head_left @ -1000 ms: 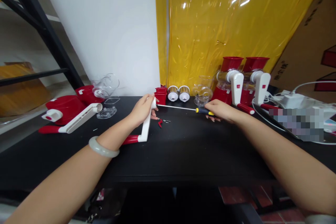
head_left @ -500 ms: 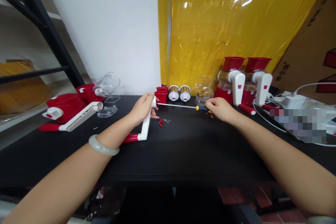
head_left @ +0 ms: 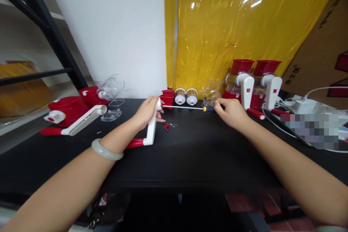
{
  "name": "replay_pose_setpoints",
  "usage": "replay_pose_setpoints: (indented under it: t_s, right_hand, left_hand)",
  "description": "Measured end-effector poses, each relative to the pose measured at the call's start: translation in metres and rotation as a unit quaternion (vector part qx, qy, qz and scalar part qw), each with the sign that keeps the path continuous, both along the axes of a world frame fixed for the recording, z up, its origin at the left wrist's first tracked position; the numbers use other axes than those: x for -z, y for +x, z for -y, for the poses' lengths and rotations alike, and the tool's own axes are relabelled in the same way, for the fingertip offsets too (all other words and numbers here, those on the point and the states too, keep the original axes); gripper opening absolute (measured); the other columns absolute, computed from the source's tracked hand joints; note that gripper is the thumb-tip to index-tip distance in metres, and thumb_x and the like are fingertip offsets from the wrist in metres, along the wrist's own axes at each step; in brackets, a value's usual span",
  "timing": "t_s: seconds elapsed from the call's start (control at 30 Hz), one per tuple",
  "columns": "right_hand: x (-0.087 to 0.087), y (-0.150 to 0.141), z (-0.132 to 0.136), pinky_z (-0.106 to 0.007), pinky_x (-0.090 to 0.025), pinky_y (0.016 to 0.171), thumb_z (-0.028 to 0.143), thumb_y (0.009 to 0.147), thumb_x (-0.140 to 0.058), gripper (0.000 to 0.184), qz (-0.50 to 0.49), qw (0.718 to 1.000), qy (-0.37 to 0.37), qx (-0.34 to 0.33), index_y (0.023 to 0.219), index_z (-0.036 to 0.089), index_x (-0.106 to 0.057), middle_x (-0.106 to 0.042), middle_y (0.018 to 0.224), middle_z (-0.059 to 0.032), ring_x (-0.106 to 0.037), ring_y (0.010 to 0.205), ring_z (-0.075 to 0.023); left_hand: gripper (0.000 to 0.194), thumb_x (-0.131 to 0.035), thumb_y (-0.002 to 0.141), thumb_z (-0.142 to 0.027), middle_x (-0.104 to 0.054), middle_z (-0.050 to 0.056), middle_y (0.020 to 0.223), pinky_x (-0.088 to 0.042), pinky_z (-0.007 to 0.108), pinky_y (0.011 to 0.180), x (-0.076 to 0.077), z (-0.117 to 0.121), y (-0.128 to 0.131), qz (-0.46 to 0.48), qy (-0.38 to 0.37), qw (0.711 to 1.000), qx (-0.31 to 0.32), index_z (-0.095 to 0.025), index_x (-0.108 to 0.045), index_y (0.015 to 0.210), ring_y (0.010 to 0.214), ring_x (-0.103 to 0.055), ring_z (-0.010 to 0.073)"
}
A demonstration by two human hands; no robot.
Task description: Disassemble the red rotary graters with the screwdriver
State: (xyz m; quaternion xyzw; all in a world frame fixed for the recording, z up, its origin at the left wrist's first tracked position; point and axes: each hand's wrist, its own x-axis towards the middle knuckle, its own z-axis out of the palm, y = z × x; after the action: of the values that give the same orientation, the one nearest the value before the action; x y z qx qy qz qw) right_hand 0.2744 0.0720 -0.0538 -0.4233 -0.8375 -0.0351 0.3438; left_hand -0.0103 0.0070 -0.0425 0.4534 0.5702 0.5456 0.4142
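My left hand [head_left: 147,113] is closed around the upper end of a white crank handle [head_left: 150,130], whose red grip [head_left: 135,143] points left near the table. With closed fingers, my right hand [head_left: 230,111] grips the dark handle of a screwdriver [head_left: 187,107]. Its long shaft lies level between the hands, and the tip meets the crank's white round end; the exact contact is too small to see. Below my left fingers lie a small red part [head_left: 166,127] and several tiny screws [head_left: 173,125] on the black table.
Two assembled red-and-white drum graters [head_left: 241,83] stand at the right, beside cables and a white power strip [head_left: 303,104]. Two grater drums [head_left: 191,96] sit at the back. Red bodies [head_left: 71,110], another crank [head_left: 84,121] and clear plastic parts [head_left: 111,115] are at the left.
My right hand has shifted its fingers on the screwdriver handle and turned slightly. The screwdriver sits a little higher at its handle end. My left hand and the crank have barely moved.
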Motion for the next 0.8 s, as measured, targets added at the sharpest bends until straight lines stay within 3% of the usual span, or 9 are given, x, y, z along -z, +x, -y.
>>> replay_pose_setpoints:
  t_s: [0.1, 0.3, 0.53, 0.63, 0.8]
  right_hand:
    - [-0.001, 0.001, -0.001, -0.028, -0.027, 0.057, 0.033, 0.087, -0.039, 0.032, 0.001, 1.000, -0.024, 0.000, 0.058, 0.020, -0.041, -0.051, 0.054, -0.0009, -0.044, 0.053, -0.0129]
    - [0.008, 0.000, -0.014, -0.025, -0.033, 0.054, 0.039, 0.085, -0.042, 0.034, 0.001, 0.988, -0.155, -0.018, 0.059, 0.019, -0.051, -0.055, 0.054, -0.0003, -0.051, 0.054, -0.0137]
    - [0.017, -0.001, -0.020, -0.026, -0.044, 0.054, 0.052, 0.095, -0.027, 0.063, -0.012, 0.936, -0.351, -0.029, 0.055, 0.017, -0.061, -0.066, 0.057, -0.0075, -0.058, 0.047, -0.0151]
    - [0.016, 0.000, -0.016, -0.028, -0.047, 0.060, 0.053, 0.096, -0.024, 0.071, 0.012, 0.939, -0.342, -0.032, 0.044, 0.018, -0.057, -0.063, 0.049, -0.0077, -0.058, 0.043, -0.0153]
    - [0.011, -0.003, -0.010, -0.029, -0.044, 0.063, 0.043, 0.098, -0.024, 0.067, 0.054, 0.974, -0.219, -0.002, 0.039, 0.021, -0.049, -0.058, 0.043, -0.0073, -0.058, 0.047, -0.0169]
  left_hand:
    - [0.024, -0.041, 0.093, -0.040, -0.055, -0.001, 0.058, -0.056, 0.031, 0.051, 0.002, 0.000, 0.000, -0.003, 0.000, 1.000, 0.003, -0.020, -0.053, 0.088, 0.042, -0.049, 0.0091]
    - [0.026, -0.043, 0.092, -0.043, -0.055, -0.001, 0.059, -0.056, 0.030, 0.049, 0.005, 0.000, 0.001, -0.072, 0.027, 0.997, 0.021, -0.019, -0.052, 0.087, 0.042, -0.050, 0.0085]
    - [0.029, -0.046, 0.091, -0.048, -0.056, -0.001, 0.060, -0.056, 0.030, 0.049, 0.007, 0.000, 0.000, -0.100, 0.052, 0.993, 0.036, -0.019, -0.052, 0.088, 0.041, -0.052, 0.0089]
    - [0.030, -0.045, 0.091, -0.048, -0.057, -0.001, 0.061, -0.056, 0.031, 0.049, 0.008, -0.001, -0.001, -0.114, 0.061, 0.991, 0.039, -0.020, -0.053, 0.088, 0.041, -0.053, 0.0096]
    - [0.028, -0.043, 0.092, -0.046, -0.057, -0.001, 0.061, -0.056, 0.031, 0.049, 0.008, 0.000, -0.003, -0.123, 0.068, 0.990, 0.028, -0.020, -0.053, 0.089, 0.042, -0.053, 0.0092]
